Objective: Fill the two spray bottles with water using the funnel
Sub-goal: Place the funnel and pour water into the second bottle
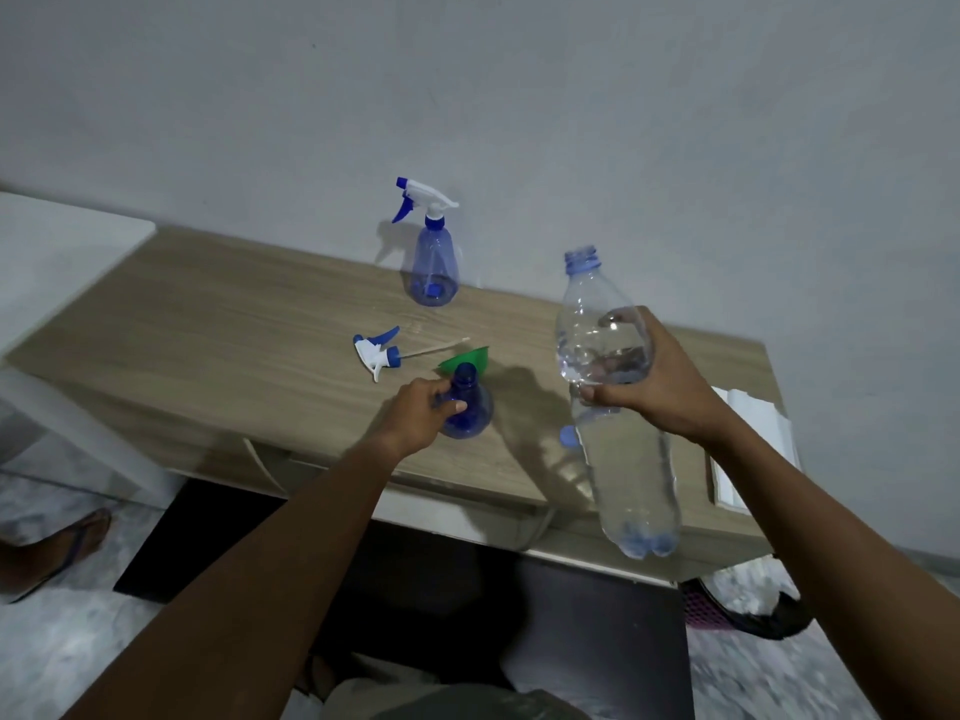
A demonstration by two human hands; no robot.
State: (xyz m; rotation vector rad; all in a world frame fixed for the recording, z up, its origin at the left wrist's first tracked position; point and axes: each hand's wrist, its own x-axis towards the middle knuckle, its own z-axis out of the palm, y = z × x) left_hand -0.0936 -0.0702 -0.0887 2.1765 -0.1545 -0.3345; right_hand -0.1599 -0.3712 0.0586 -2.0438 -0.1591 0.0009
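My left hand [423,410] grips the neck of an open blue spray bottle [470,413] standing on the wooden table [234,324]. A green funnel [465,358] lies on the table just behind that bottle. The bottle's white and blue spray head [378,353] with its tube lies to the left. My right hand [657,379] holds a large clear water bottle [618,407], uncapped and lifted above the table's right part, with water in it. A second blue spray bottle [434,252], with its spray head on, stands by the wall.
A blue cap [567,437] lies on the table by the big bottle. A white box [748,444] sits at the table's right end. A white surface [57,252] stands at the left. Another person's sandalled foot [57,548] is on the floor at left.
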